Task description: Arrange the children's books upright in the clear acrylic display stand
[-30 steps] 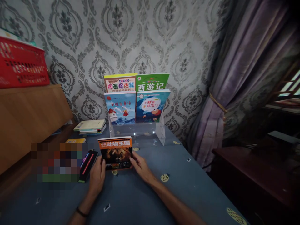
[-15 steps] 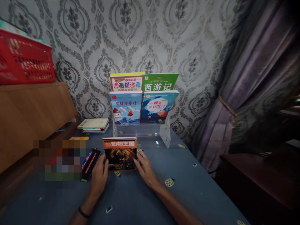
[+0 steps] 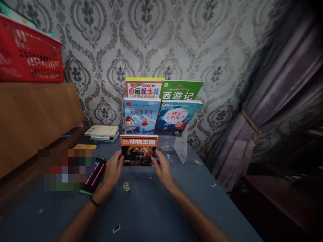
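Observation:
Between my two hands I hold a book (image 3: 139,151) with an orange top band and a lion on its cover, upright and facing me. My left hand (image 3: 114,168) grips its left edge, and my right hand (image 3: 163,169) grips its right edge. Just behind it is a clear stand (image 3: 181,148) with two rows of books. The front row has a light blue book (image 3: 142,117) and a dark blue book (image 3: 176,119). Behind these rise a pink and yellow book (image 3: 143,88) and a green book (image 3: 181,90). The lion book hides the stand's lower left part.
A small pile of books (image 3: 102,132) lies at the back left, with a yellow book (image 3: 84,146) nearer. A dark book (image 3: 94,176) lies left of my left hand, beside a blurred-out patch. A red basket (image 3: 30,50) tops a wooden cabinet (image 3: 37,124). A curtain (image 3: 234,141) hangs right.
Both hands have carried the lion book away from me, up and closer to the stand. It now covers part of the stand's lower front. The view has shifted slightly.

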The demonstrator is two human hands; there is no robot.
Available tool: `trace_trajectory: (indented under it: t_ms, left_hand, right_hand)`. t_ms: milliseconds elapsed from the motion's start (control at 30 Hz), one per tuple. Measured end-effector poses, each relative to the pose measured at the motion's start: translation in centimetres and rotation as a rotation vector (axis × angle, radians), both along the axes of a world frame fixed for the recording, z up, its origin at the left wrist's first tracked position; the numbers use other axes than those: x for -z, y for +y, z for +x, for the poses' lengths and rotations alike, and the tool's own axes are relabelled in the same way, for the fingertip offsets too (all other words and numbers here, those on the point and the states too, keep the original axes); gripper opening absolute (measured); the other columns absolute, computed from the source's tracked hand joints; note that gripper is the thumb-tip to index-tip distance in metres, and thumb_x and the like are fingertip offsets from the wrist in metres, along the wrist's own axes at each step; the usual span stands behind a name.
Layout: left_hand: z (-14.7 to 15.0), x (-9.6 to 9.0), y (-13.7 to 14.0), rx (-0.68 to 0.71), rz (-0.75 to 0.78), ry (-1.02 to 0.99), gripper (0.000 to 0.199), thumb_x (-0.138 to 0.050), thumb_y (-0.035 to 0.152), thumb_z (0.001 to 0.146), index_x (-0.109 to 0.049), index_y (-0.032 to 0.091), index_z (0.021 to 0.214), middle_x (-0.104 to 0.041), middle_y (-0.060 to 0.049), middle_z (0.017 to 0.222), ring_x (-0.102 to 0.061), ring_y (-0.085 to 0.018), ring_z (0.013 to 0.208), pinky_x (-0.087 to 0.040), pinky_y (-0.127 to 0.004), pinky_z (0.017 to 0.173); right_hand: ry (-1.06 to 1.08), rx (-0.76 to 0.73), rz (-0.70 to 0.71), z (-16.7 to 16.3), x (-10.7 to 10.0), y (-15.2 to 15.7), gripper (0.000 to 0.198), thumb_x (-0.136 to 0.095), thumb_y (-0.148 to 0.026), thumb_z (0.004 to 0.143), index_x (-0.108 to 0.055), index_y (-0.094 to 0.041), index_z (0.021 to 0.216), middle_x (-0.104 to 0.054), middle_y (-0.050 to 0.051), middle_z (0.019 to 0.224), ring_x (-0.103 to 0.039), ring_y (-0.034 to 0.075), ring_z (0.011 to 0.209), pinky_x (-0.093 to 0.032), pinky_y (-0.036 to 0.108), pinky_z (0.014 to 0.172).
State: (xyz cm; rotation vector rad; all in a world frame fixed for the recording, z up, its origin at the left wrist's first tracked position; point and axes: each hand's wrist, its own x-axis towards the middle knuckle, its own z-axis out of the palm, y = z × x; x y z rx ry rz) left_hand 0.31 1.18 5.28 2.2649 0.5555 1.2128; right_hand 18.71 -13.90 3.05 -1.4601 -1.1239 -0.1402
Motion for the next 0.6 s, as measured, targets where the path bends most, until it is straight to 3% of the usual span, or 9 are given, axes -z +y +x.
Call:
trace_trajectory:
  t_ms: [333, 433, 600]
  left_hand:
    - [4.6, -11.0, 4.2, -0.012, 0.247, 0.036, 0.024, -0.042, 0.031, 0.097, -0.059, 0.018, 0.109, -0.068, -0.005, 0.086, -0.065, -0.019, 0.077, -0.048, -0.028, 0.071]
    - [5.6, -12.4, 5.0, -0.004, 0.265, 0.050, 0.023, -0.043, 0.029, 0.097, -0.059, 0.019, 0.109, -0.068, -0.004, 0.084, -0.065, -0.019, 0.074, -0.046, -0.027, 0.068]
    - [6.7, -12.2, 5.8, -0.019, 0.291, 0.082, 0.021, -0.044, 0.026, 0.096, -0.060, 0.018, 0.108, -0.070, -0.005, 0.085, -0.066, -0.019, 0.076, -0.046, -0.028, 0.071]
  right_hand:
    - [-0.111, 0.053, 0.117, 6.5, -9.5, 3.9, 0.044, -0.055, -0.045, 0.093, -0.058, -0.025, 0.133, -0.067, 0.008, 0.104, -0.065, 0.023, 0.087, -0.060, 0.041, 0.076]
    - [-0.157, 0.064, 0.088, 7.5, -11.0, 4.3, 0.043, -0.054, -0.041, 0.093, -0.058, -0.023, 0.131, -0.067, 0.008, 0.097, -0.064, 0.021, 0.079, -0.059, 0.041, 0.074]
    - [-0.169, 0.082, 0.065, 8.2, -10.9, 4.8, 0.038, -0.055, -0.038, 0.092, -0.058, -0.025, 0.128, -0.067, 0.007, 0.091, -0.063, 0.021, 0.076, -0.058, 0.040, 0.073]
